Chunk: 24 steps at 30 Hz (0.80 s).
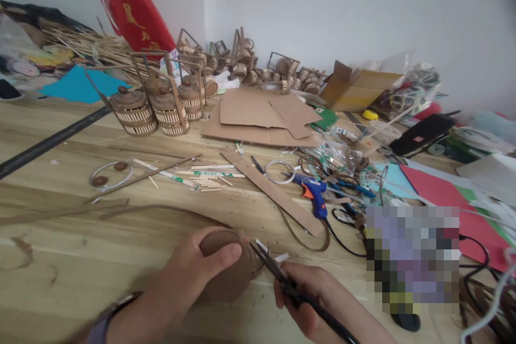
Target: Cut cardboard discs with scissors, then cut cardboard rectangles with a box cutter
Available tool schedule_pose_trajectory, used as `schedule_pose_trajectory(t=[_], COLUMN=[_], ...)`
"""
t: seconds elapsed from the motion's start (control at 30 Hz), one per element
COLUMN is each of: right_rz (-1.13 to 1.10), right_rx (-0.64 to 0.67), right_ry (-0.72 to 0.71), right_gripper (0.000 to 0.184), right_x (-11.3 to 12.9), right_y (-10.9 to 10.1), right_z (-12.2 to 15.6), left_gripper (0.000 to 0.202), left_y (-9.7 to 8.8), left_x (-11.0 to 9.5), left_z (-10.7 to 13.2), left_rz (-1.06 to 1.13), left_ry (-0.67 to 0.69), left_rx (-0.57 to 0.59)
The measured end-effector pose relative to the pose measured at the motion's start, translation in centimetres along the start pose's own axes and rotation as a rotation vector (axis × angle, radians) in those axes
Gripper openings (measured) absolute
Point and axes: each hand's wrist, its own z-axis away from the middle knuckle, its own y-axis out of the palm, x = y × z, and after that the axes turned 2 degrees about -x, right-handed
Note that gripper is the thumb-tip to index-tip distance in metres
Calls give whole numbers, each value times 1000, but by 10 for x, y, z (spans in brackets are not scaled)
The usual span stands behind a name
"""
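Brown disc (228, 279) gripped by left hand (193, 271), scissors (274, 269) by right hand (312, 301), blades at its right edge.

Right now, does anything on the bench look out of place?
Nothing looks damaged. The left hand grips a brown cardboard round, the right hand holds scissors at its edge. The blue glue gun lies on its side beside a cardboard strip.
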Motion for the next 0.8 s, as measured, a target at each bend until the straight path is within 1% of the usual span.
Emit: schedule_pose_trajectory(t=[0.13,0.27,0.4,0.5,0.63,0.8], right_rz=[-51,-88,-59,-35,-37,-62], right_rx=[154,206,229,248,233,215], right_ry=[21,79,71,37,53,6], right_gripper=[69,58,49,51,60,58], right_x=[3,6,12,17,19,20], right_y=[-5,-7,-9,-9,-6,-7], right_z=[0,0,-1,-2,-1,0], left_gripper=[48,40,36,32,33,33], left_y=[0,1,0,0,0,0], left_x=[1,1,1,0,0,0], left_z=[2,4,4,6,5,3], left_rz=[-62,-108,-139,-169,-226,-222], left_ry=[5,37,86,112,91,85], left_rx=[25,59,108,147,132,135])
